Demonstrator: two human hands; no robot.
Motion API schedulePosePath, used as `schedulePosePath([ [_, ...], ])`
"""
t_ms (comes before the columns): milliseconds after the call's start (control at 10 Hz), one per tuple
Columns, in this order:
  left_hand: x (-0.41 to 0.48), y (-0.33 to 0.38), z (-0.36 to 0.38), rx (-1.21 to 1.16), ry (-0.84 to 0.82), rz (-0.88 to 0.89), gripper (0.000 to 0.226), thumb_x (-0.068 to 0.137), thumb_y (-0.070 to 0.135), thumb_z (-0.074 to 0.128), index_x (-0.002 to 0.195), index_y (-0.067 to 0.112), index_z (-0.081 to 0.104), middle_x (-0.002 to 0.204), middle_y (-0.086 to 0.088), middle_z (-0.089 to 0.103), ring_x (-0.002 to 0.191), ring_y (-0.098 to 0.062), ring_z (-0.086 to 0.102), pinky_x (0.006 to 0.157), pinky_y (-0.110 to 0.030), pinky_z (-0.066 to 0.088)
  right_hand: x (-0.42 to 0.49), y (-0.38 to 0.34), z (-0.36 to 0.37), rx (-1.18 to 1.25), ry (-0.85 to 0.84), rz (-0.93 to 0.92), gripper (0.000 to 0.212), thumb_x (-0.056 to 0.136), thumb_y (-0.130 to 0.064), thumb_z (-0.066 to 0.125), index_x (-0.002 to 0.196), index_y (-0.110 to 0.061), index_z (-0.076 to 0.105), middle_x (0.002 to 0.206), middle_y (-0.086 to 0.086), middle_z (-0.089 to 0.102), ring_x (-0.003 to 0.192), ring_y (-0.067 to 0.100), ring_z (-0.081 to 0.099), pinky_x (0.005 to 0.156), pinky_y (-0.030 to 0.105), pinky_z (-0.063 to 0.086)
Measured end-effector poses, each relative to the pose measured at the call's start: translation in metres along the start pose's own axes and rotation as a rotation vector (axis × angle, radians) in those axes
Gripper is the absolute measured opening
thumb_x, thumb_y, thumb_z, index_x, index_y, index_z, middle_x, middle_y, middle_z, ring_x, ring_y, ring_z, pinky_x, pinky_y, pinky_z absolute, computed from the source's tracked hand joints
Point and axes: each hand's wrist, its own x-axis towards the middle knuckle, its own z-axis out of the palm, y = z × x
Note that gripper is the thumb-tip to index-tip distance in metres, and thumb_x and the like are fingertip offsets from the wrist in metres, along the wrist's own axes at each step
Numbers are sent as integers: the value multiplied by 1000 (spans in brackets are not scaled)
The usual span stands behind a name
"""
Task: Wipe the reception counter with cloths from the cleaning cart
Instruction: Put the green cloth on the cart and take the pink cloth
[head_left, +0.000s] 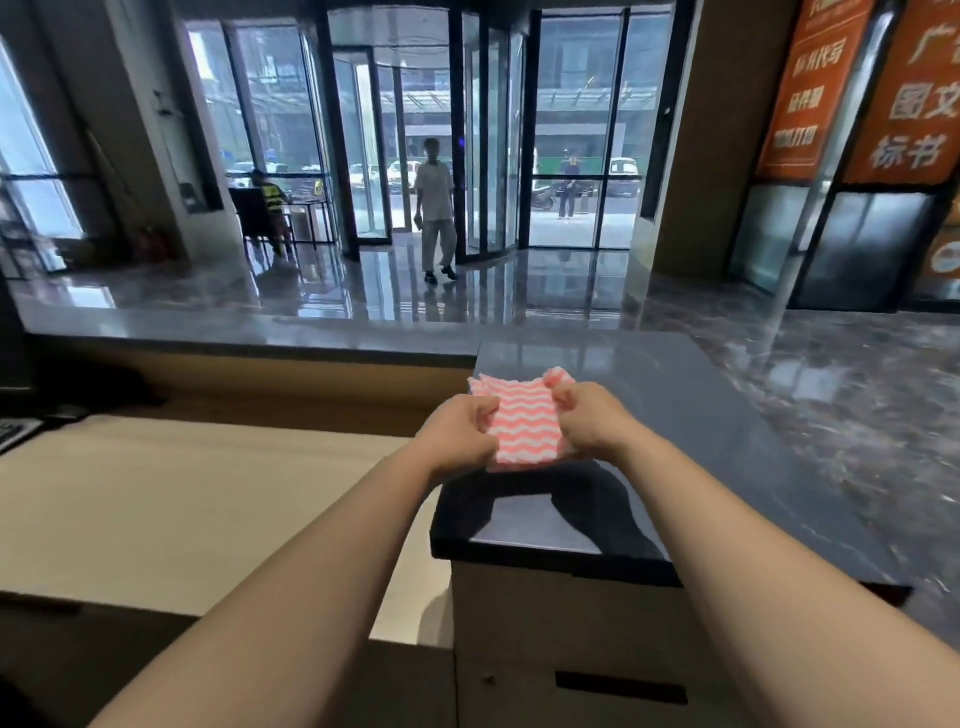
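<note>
A pink cloth with white wavy stripes (522, 421) lies folded on the dark, glossy reception counter (675, 415). Both hands grip it. My left hand (462, 434) pinches its left edge and my right hand (589, 423) pinches its right edge, holding the cloth between them just above or on the counter top. The cloth's far corners stick out past my fingers. No cleaning cart is in view.
A lower cream desk surface (182, 509) lies to the left, with a keyboard corner (13, 431) at its far left. The dark counter ledge (234, 327) continues across the back. Beyond it, a person (436, 208) walks in through the revolving glass door.
</note>
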Motion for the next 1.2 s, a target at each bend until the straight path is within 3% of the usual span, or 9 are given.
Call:
schedulePosePath([
  [100, 2, -27, -21, -62, 44, -74, 70, 77, -7, 54, 144, 9, 41, 135, -6, 56, 113, -21, 59, 95, -39, 53, 13, -23, 22, -36, -46, -33, 60, 93, -5, 36, 148, -25, 37, 135, 10, 53, 119, 31, 54, 104, 41, 43],
  [300, 21, -75, -68, -143, 92, -109, 70, 76, -12, 55, 143, 8, 43, 127, -4, 56, 108, -21, 59, 78, -26, 53, 51, -69, 64, -8, -99, -94, 55, 88, -9, 41, 137, -32, 38, 115, 7, 62, 104, 29, 62, 93, 47, 52],
  [400, 42, -102, -92, -147, 85, -106, 53, 74, -11, 56, 118, 17, 60, 116, -6, 57, 104, -21, 58, 78, -29, 49, 71, -93, 84, -46, -108, -100, 61, 81, -4, 42, 136, -31, 36, 108, 7, 62, 99, 27, 63, 89, 47, 54],
  [500, 67, -133, -116, -139, 53, -118, 68, 74, -12, 57, 138, 9, 49, 128, -6, 55, 108, -20, 57, 77, -25, 50, 94, -112, 112, -49, -106, -70, 61, 86, 0, 44, 139, -29, 32, 103, 7, 59, 93, 24, 62, 84, 46, 57],
  [700, 106, -192, -158, -94, -38, -129, 77, 74, -10, 57, 146, 7, 37, 143, -6, 49, 112, -19, 57, 82, -28, 54, 136, -146, 161, -64, -112, 48, 60, 88, -1, 48, 144, -16, 34, 113, 10, 61, 100, 28, 62, 83, 40, 53],
  [900, 133, -256, -188, -80, -110, -144, 73, 77, -6, 56, 146, 10, 39, 145, -5, 47, 119, -19, 55, 93, -36, 54, 170, -170, 221, -133, -152, 166, 41, 84, -6, 61, 124, -4, 53, 113, 15, 62, 105, 33, 61, 86, 39, 50],
  [1000, 132, -282, -195, -41, -134, -153, 66, 79, -7, 54, 142, 8, 45, 138, -6, 53, 114, -16, 55, 93, -32, 52, 179, -175, 250, -140, -178, 207, 39, 82, -6, 63, 120, -2, 55, 114, 16, 62, 106, 35, 60, 89, 41, 51],
  [1100, 140, -302, -195, -42, -121, -141, 44, 80, -8, 51, 117, 12, 63, 110, -3, 59, 98, -15, 56, 92, -38, 51, 188, -174, 274, -126, -176, 248, 39, 82, -5, 60, 120, -2, 55, 115, 18, 61, 106, 36, 60, 91, 43, 51],
  [1200, 152, -339, -182, -76, -151, -164, 52, 83, -7, 52, 132, 10, 54, 123, 2, 56, 109, -17, 57, 97, -38, 50, 192, -169, 293, -121, -188, 259, 49, 87, -5, 53, 135, -8, 46, 125, 18, 55, 112, 36, 56, 95, 40, 49],
])
